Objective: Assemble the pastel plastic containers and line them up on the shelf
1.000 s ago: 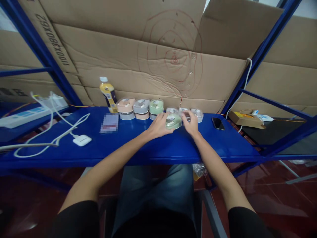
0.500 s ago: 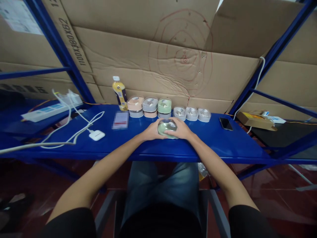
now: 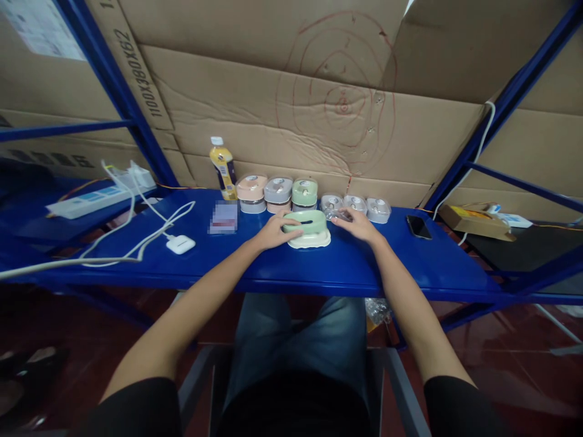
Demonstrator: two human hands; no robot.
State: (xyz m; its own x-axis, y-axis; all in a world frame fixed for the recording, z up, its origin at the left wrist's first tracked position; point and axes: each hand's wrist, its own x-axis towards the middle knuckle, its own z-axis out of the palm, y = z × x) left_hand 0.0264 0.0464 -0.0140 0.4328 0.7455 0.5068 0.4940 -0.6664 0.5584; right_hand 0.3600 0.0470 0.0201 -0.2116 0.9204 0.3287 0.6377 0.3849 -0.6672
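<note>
In the middle of the table stands a light green plastic box [image 3: 316, 224] with a dark slot-shaped mark inside, resting on a cream base [image 3: 310, 241]. My left hand [image 3: 276, 232] grips its left end, fingers over the rim and thumb along the front. Just to the right, my right hand [image 3: 357, 226] holds a clear plastic lid [image 3: 337, 214], lifted off the box. Part of the lid overlaps the row of small lidded boxes behind it, so its outline is hard to make out.
Stacked pink, grey and green lidded boxes [image 3: 277, 192] and several pale ones [image 3: 378, 210] line the back. A yellow drink bottle [image 3: 223, 170], a blurred-out packet [image 3: 223, 217], a white earphone case [image 3: 181, 244] with cables and a phone [image 3: 418, 227] lie on the blue table [image 3: 237, 261].
My hands have moved apart. The clear lid has come off the green box and shifted right in my right hand, while my left hand stays on the box.
</note>
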